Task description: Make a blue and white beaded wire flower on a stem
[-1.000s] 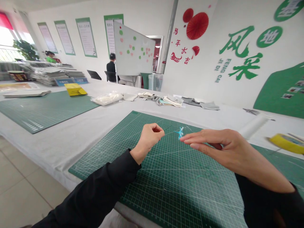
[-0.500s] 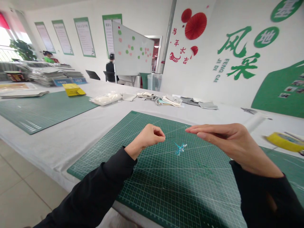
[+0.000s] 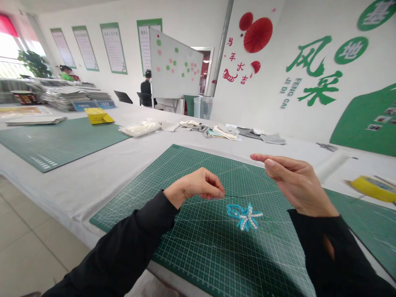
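A blue ornament with white beads shows between and below my hands, over the green cutting mat; whether it hangs or rests on the mat I cannot tell. My left hand is pinched at the ornament's upper left, with a thin dark strand running right from its fingertips. Up and to the right, my right hand is raised with thumb and fingers pressed together. Anything between those fingers is too small to make out.
Beyond the mat lie a plastic bag and cloth pieces. Yellow tape is at the right. A second mat and yellow box are left. Two people are in the background.
My left hand has moved right and down; my right hand has shifted right and slightly up. The ornament is lower, turned with its beaded arms more visible.
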The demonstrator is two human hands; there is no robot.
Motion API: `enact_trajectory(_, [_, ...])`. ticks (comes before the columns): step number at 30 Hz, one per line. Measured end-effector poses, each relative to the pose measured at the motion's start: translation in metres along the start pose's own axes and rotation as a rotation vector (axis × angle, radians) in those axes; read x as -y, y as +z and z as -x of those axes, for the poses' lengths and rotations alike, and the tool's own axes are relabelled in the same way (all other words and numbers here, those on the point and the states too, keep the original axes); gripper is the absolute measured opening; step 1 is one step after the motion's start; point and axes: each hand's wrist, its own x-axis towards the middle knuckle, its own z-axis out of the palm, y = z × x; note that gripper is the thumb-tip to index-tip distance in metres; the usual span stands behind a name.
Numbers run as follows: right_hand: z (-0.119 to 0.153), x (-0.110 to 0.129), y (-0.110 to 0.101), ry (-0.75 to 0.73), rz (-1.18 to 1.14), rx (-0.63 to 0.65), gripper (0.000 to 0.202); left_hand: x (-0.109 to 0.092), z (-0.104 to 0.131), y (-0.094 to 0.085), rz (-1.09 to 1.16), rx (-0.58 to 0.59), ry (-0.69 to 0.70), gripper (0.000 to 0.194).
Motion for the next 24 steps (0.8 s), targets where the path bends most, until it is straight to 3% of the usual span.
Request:
enact_trajectory(12, [-0.005, -0.020, 0.031, 0.264, -0.352, -0.054, 0.025, 0.005, 0.000, 0.013, 0.197, 0.188, -0.002, 0.013])
enact_trajectory(18, [-0.009, -0.037, 0.033, 0.437, -0.572, -0.035, 0.021, 0.009, -0.003, 0.015, 0.385, 0.144, -0.004, 0.020])
enact_trajectory(24, [-0.013, -0.047, 0.030, 0.482, -0.654, -0.086, 0.022, 0.005, -0.004, 0.017, 0.480, 0.063, 0.060, 0.023])
